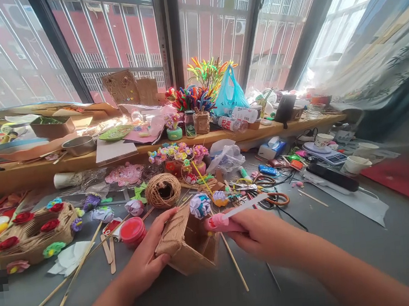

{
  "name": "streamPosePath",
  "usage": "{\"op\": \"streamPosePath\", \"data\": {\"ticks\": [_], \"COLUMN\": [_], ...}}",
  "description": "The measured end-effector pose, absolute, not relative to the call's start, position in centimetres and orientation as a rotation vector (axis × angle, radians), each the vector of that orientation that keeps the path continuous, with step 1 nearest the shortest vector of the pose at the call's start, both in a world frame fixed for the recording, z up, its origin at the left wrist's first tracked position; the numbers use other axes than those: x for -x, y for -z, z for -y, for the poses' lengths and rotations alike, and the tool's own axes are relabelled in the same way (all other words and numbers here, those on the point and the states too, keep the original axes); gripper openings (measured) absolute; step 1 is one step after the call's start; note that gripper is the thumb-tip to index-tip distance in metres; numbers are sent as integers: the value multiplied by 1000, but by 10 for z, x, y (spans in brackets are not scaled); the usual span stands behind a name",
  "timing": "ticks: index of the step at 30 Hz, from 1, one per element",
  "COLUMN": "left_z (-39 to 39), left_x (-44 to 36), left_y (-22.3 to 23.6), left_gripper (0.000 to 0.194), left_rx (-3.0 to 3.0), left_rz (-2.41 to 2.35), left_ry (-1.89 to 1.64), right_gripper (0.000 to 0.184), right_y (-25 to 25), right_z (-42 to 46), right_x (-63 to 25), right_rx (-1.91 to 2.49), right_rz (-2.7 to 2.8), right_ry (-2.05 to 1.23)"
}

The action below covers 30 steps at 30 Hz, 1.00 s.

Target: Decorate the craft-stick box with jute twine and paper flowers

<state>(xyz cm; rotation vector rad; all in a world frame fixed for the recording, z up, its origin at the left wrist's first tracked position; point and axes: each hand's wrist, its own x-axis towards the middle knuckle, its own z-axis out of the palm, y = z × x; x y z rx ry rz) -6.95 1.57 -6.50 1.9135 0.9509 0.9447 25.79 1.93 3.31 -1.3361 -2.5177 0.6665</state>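
Observation:
My left hand (148,258) grips the left side of a small cardboard box wrapped in brown twine (186,242), which rests tilted on the grey table. My right hand (258,232) is closed on a pink-handled tool (221,221) whose pale blade (248,205) points up to the right, just right of the box. A ball of twine (162,190) lies right behind the box. A red round lid or pot (132,229) sits beside my left thumb.
Wooden sticks (74,271) lie scattered at the front left, near a twine basket with paper roses (33,234). Paper flowers (177,153), scissors (273,198), cups (355,164), a small scale (327,154) and a black bar (333,177) crowd the back. A wooden shelf (153,151) runs under the window.

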Motion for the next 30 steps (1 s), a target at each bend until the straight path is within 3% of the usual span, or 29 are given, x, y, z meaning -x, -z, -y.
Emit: {"op": "streamPosePath", "data": {"ticks": [10,20,30], "left_z": [-14,-16,-15], "left_x": [69,68,66], "left_y": [67,70,63], "left_gripper": [89,89,87], "left_rx": [-1850,-1885,-1939], "left_rz": [-934,-915,-909], "left_ry": [-924,-934,-941], "right_gripper": [31,20,24], "right_y": [-34,-22,-14], "right_z": [-23,-29,-34], "right_x": [-244,-233,-233], "right_rx": [1217,1169,1093], "right_rz": [2767,2777,2832], "right_ry": [-529,-404,-371]}}
